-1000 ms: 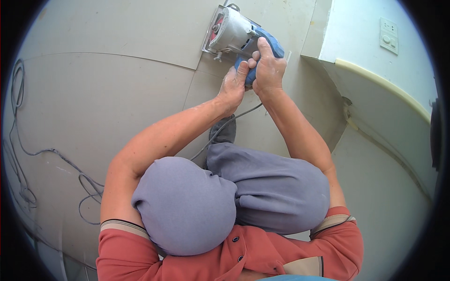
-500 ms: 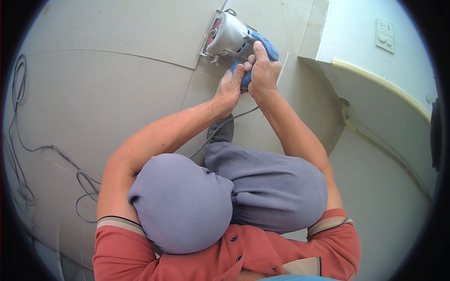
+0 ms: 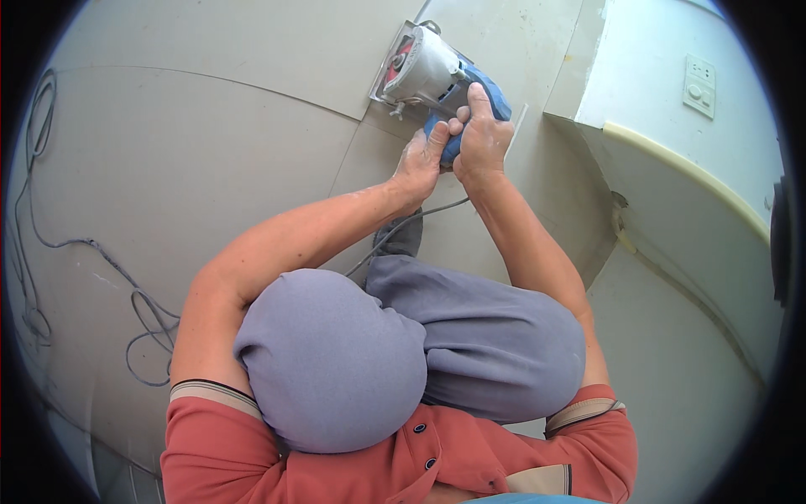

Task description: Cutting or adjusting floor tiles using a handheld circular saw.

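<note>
A handheld power saw (image 3: 428,74) with a silver body, blue handle and red blade guard rests its base plate on the edge of a large grey floor tile (image 3: 227,42). My right hand (image 3: 481,139) is wrapped over the top of the blue handle. Beside it, my left hand (image 3: 420,161) clasps the same handle from the left. The saw's dark cord (image 3: 403,227) runs back under my forearms toward my knees. Both my knees, in grey trousers, fill the lower middle of the view.
A loose grey cable (image 3: 101,260) loops across the floor tiles at the left. A cream wall corner (image 3: 672,168) with a white switch plate (image 3: 699,86) stands at the right. A narrow light strip (image 3: 514,126) lies on the floor beside the saw.
The saw and both hands have moved slightly forward and left along the tile edge. My grip on the handle is unchanged.
</note>
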Demonstrator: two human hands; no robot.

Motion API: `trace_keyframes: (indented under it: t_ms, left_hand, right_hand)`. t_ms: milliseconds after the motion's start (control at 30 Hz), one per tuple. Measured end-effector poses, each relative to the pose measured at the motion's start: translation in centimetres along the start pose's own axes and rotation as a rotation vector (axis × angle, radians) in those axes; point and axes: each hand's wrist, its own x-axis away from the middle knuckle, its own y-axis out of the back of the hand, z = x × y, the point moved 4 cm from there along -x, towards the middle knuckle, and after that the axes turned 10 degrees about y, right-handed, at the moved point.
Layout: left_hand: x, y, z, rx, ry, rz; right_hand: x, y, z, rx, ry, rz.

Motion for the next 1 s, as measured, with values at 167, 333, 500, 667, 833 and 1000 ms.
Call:
trace_keyframes:
  t_ms: [167,333,500,667,833,1000]
  left_hand:
    - [0.5,-0.8,-0.6,0.042,-0.012,0.006]
    - [0.7,0.3,0.1,0.038,-0.015,0.022]
    - [1.1,0.3,-0.2,0.052,-0.018,0.029]
    - [1.0,0.2,0.3,0.029,-0.003,-0.004]
    - [1.4,-0.7,-0.5,0.016,0.000,0.011]
    - [1.7,0.1,0.1,-0.008,0.051,0.060]
  right_hand:
    - [-0.2,0.4,0.3,0.011,-0.005,0.005]
    - [0.9,0.1,-0.4,0.005,0.004,0.004]
    - [0.9,-0.2,-0.3,0.023,0.013,0.013]
    - [1.1,0.0,0.1,0.046,-0.001,0.011]
    - [0.7,0.3,0.8,0.017,-0.004,-0.030]
    - [1.4,0.1,0.2,0.040,-0.004,-0.009]
